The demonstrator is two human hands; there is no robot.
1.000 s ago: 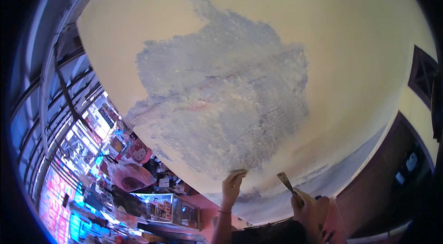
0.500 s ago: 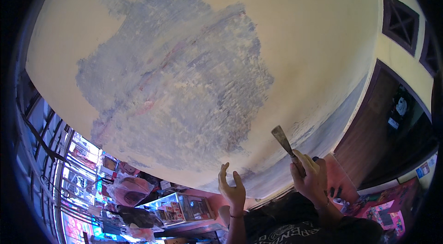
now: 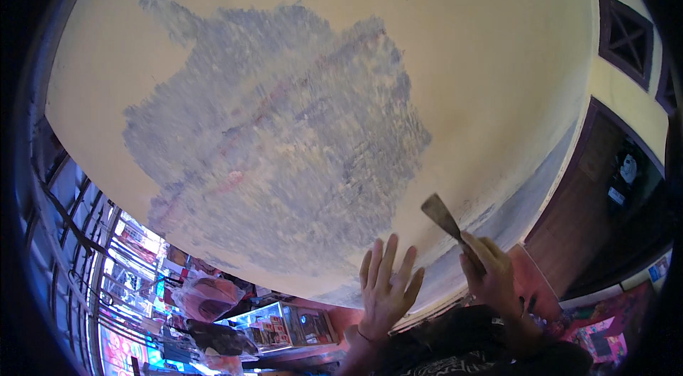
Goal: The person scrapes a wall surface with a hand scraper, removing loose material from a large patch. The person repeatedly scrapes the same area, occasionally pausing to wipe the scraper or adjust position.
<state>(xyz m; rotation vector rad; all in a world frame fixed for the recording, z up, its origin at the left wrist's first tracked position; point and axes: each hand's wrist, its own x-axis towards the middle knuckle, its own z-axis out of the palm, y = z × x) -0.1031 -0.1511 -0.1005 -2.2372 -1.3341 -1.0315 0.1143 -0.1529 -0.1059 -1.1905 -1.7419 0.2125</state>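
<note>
We're looking up at the ceiling (image 3: pixel 455 56), its big scraped patch (image 3: pixel 284 155) grey and rough. Our right hand (image 3: pixel 491 273) has a closed grip on the scraper (image 3: pixel 447 221), blade raised near the ceiling, perhaps just short of it. Our left hand (image 3: pixel 385 289) is spread open, holding nothing, beside it.
</note>
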